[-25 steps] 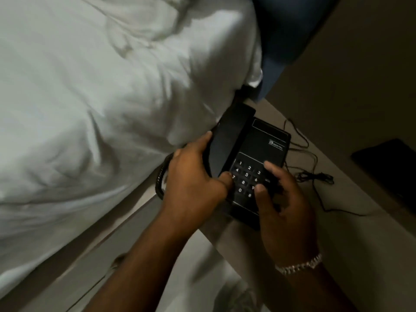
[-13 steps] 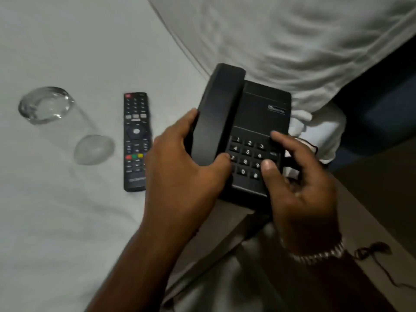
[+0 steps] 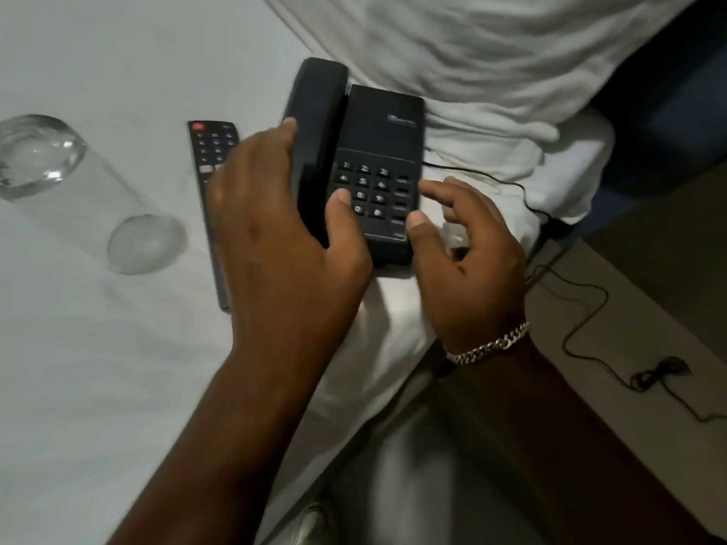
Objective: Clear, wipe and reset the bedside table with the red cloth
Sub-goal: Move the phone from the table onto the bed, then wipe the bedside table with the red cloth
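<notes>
Left hand (image 3: 275, 226) clamped on phone (image 3: 366, 167) at frame centre, on bed (image 3: 98, 367); right hand (image 3: 468, 261) beside it, fingers apart. Remote (image 3: 212, 159), glass (image 3: 74, 190) left.

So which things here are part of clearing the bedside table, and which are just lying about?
Part of the job:
- phone, under both hands, left hand and right hand
- remote and glass, both lying on the bed

Just lying about:
- cable trailing across the surface beside the bed
- pillow

The red cloth is not in view.
</notes>
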